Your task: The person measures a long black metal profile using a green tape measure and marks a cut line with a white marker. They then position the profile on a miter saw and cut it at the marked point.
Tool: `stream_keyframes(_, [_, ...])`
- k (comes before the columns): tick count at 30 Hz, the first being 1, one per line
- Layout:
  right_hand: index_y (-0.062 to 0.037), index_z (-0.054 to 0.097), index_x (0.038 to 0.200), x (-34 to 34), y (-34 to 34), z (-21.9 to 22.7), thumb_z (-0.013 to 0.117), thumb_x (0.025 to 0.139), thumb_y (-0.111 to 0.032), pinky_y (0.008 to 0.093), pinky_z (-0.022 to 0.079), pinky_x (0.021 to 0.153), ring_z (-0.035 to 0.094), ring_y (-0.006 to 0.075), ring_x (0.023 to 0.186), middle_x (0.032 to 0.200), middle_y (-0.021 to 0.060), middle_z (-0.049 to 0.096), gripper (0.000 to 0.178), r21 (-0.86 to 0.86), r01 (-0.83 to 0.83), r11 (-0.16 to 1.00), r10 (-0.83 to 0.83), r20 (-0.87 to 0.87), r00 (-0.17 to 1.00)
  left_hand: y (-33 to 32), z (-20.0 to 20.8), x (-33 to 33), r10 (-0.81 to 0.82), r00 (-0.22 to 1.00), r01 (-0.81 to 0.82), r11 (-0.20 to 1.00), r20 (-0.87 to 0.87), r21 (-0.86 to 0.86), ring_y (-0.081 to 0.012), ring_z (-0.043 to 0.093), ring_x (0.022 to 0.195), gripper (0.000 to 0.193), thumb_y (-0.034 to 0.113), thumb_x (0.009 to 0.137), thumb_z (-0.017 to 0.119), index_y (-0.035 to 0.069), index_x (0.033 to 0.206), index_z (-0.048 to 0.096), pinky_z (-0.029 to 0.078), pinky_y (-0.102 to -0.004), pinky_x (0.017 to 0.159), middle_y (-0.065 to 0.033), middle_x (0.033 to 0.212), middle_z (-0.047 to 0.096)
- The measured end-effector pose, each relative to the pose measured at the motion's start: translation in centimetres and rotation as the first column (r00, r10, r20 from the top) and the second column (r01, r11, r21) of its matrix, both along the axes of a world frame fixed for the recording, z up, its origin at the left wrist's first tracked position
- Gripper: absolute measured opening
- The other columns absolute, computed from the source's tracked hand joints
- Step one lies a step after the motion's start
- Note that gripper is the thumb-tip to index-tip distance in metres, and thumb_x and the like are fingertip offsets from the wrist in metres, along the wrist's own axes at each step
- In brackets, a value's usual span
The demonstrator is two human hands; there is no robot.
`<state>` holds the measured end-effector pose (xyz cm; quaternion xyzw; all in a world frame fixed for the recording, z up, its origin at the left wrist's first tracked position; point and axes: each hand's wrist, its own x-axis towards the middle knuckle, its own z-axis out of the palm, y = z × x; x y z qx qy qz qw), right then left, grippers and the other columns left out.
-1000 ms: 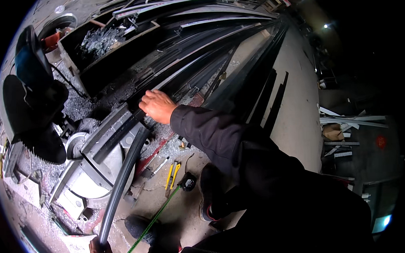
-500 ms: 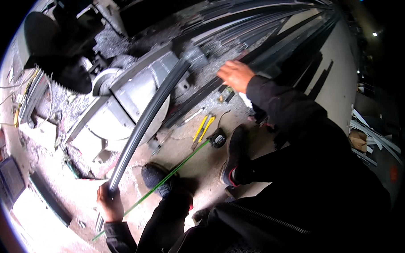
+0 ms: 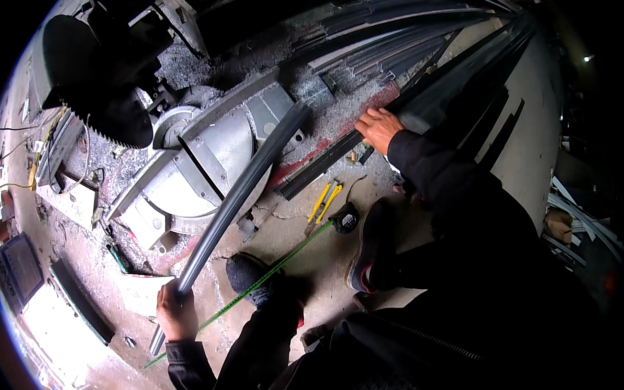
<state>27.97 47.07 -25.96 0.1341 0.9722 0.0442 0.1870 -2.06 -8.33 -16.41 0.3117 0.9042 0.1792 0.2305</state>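
Observation:
My left hand (image 3: 176, 312) is closed around the near end of a long, dark, glossy metal profile (image 3: 237, 191). The profile slants up to the right across the front of a silver saw base (image 3: 201, 164); whether it rests on the base I cannot tell. My right hand (image 3: 380, 129) is at a flat dark metal strip (image 3: 318, 168) lying on the floor, its fingers bent down over the strip. Between my feet and the saw lie yellow cutters or knives (image 3: 324, 200) and a black tape measure (image 3: 345, 218), its green blade (image 3: 273, 270) drawn out towards my left hand.
A large toothed saw blade (image 3: 117, 123) is raised at upper left. Many dark profiles (image 3: 388, 27) stretch away to the upper right. Metal shavings (image 3: 184, 65) litter the floor. My shoes (image 3: 249, 276) stand beside the tape. A dark rail (image 3: 78, 299) lies at left.
My right hand has come down onto the flat dark strip. The left hand still grips the glossy profile. The whole view has shifted slightly.

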Motion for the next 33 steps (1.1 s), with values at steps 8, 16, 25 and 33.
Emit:
stream_keyframes(8, [-0.0059, 0.069, 0.122, -2.9, 1.1, 2.1, 0.075, 0.091, -0.025, 0.0474, 0.048, 0.103, 0.06, 0.0311, 0.119, 0.124, 0.0102, 0.067, 0.037, -0.281, 0.014, 0.96, -0.063, -0.166, 0.984, -0.2, -0.2, 0.0, -0.02, 0.999, 0.021, 0.999, -0.03, 0.033, -0.0359, 0.066, 0.087, 0.016, 0.006, 0.09, 0.068, 0.001, 0.106, 0.069, 0.054, -0.0442, 0.078, -0.0172, 0.092, 0.068])
stream_keyframes(16, [-0.0062, 0.066, 0.133, -15.1, 5.7, 2.2, 0.074, 0.091, -0.024, 0.0474, 0.049, 0.103, 0.058, 0.0316, 0.121, 0.13, 0.0081, 0.066, 0.045, -0.127, 0.063, 0.99, -0.125, -0.566, 0.815, 0.0, 0.4, -0.1, -0.017, 1.0, 0.017, 1.0, -0.002, -0.007, -0.0391, 0.066, 0.096, 0.023, 0.008, 0.087, 0.069, 0.003, 0.11, 0.068, 0.054, -0.0467, 0.085, -0.0167, 0.098, 0.069])
stream_keyframes(25, [-0.0129, 0.069, 0.131, -20.5, 7.2, 1.6, 0.08, 0.088, -0.026, 0.0463, 0.044, 0.107, 0.057, 0.027, 0.126, 0.123, 0.0052, 0.069, 0.047, 0.052, -0.099, 0.994, 0.106, -0.163, 0.981, 0.3, 0.8, -0.3, -0.004, 1.0, 0.003, 0.999, -0.017, -0.048, -0.039, 0.066, 0.096, 0.022, 0.007, 0.088, 0.068, 0.003, 0.109, 0.068, 0.054, -0.047, 0.085, -0.0161, 0.098, 0.069])
stream_keyframes(33, [-0.009, 0.065, 0.118, -19.0, 7.0, 4.3, 0.078, 0.088, -0.022, 0.0454, 0.047, 0.099, 0.059, 0.0279, 0.115, 0.112, 0.0069, 0.065, 0.036, 0.167, -0.172, 0.971, 0.224, -0.37, 0.902, -0.4, 0.9, -1.1, 0.062, 0.997, -0.06, 0.997, 0.033, -0.055, -0.0363, 0.069, 0.087, 0.025, 0.005, 0.085, 0.075, 0.007, 0.11, 0.068, 0.055, -0.0435, 0.078, -0.0147, 0.094, 0.068])
